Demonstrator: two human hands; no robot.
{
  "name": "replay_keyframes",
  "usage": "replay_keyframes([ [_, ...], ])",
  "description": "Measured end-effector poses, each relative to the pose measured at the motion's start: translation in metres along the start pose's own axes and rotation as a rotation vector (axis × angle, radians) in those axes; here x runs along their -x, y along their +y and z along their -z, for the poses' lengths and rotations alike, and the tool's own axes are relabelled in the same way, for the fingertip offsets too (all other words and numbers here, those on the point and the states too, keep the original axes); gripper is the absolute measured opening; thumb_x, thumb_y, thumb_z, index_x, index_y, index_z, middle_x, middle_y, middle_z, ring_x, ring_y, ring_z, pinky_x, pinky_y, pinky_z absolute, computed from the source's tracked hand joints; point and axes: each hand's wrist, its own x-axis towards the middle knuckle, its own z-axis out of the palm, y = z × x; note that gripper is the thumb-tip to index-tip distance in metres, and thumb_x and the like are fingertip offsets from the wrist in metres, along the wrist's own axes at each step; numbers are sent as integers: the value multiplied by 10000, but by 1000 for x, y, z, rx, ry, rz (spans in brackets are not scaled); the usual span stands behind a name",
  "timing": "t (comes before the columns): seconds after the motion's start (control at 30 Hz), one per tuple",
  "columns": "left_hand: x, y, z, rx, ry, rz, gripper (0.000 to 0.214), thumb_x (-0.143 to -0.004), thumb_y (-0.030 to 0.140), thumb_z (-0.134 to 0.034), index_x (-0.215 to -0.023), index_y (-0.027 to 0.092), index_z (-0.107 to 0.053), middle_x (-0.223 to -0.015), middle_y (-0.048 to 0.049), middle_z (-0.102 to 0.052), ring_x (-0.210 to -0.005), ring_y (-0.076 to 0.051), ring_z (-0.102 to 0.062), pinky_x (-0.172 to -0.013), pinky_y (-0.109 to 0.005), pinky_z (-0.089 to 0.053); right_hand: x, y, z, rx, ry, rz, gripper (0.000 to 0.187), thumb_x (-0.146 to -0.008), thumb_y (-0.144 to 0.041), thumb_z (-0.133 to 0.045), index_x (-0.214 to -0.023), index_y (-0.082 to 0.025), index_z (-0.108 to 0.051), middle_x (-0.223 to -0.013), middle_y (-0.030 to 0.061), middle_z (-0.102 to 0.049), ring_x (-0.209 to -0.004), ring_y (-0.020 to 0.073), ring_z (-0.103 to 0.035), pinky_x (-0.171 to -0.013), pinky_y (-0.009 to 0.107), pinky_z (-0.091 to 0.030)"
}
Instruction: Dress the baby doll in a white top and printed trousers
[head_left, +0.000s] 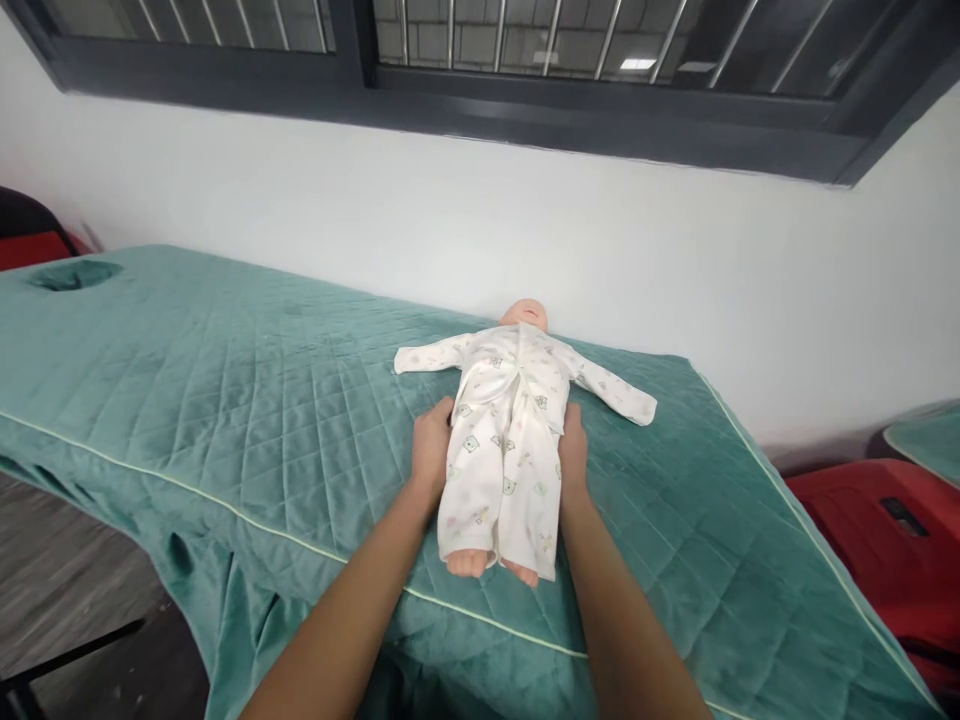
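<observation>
A baby doll lies on its back on the green quilted bed cover, its head at the wall and its feet towards me. It wears a white printed long-sleeved top and white printed trousers; both sleeves stretch out sideways and bare toes show below the trouser legs. My left hand is closed against the doll's hip on the left side. On the right side, my right hand grips the other hip. The fingertips of both hands are hidden behind the doll and its clothes.
The quilted cover drapes over the bed's front edge and has a face hole at the far left. Behind the bed stands a white wall below a barred window. Red chairs stand at the right.
</observation>
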Motion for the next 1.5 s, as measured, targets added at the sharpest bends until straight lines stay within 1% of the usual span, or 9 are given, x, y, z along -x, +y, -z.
replay_keyframes([
  [0.27,21,-7,6,-113,15,-30,203,-829,193,-509,-681,207,-370,-627,48,-476,-602,-117,-372,-581,-246,-248,2,-11,-2,67,36,-52,189,-819,-409,-413,-855,-235,-474,-892,66,-592,-848,253,-500,-774,368,-390],
  [0.43,18,-7,4,-183,-4,-25,196,-857,207,-506,-719,223,-368,-673,30,-506,-623,-138,-413,-589,-253,-258,11,-12,7,96,-5,-83,169,-789,-391,-468,-853,-245,-525,-783,65,-634,-723,266,-542,-682,361,-388],
  [0.57,17,-6,4,-228,-31,-5,193,-868,212,-509,-730,230,-376,-693,18,-530,-629,-151,-445,-598,-262,-268,28,-14,19,103,14,-92,253,-825,-404,-483,-958,-221,-594,-870,83,-702,-754,272,-611,-666,342,-403],
  [0.7,18,-5,4,-225,-32,8,195,-858,218,-531,-724,230,-390,-693,19,-534,-634,-156,-466,-600,-262,-282,46,-15,27,167,62,-87,357,-888,-460,-471,-1053,-193,-642,-758,64,-695,-678,255,-614,-622,323,-397],
  [0.87,20,-9,4,-82,126,-66,60,-866,220,-557,-871,220,-497,-828,-2,-578,-762,-169,-544,-673,-264,-406,56,-16,27,286,46,-83,337,-923,-441,-453,-1048,-208,-662,-725,49,-663,-651,237,-586,-595,310,-364],
  [0.97,22,-10,3,-30,287,-270,73,-906,209,-539,-976,203,-559,-955,-51,-570,-915,-189,-563,-791,-301,-466,55,-18,27,337,162,8,288,-909,-361,-486,-1078,-214,-666,-926,83,-655,-774,236,-599,-640,326,-409],
  [1.1,24,-9,3,-78,357,-467,165,-953,262,-545,-1062,195,-649,-1025,-84,-568,-995,-210,-542,-887,-356,-466,49,-20,26,213,265,337,311,-903,-224,-502,-1180,-227,-643,-1179,117,-588,-1046,253,-578,-825,387,-486],
  [1.23,22,-9,4,-72,315,-487,189,-958,265,-557,-1086,208,-684,-1046,-80,-592,-1011,-210,-539,-927,-379,-457,39,-26,26,221,214,533,267,-920,-206,-536,-1146,-253,-672,-1128,95,-609,-1038,253,-568,-860,412,-483],
  [1.5,25,-6,9,-6,274,-628,124,-950,208,-551,-978,219,-672,-1003,-66,-646,-973,-200,-572,-890,-381,-475,25,-55,26,171,139,587,139,-948,-240,-558,-911,-237,-692,-802,26,-601,-751,184,-582,-682,332,-464],
])
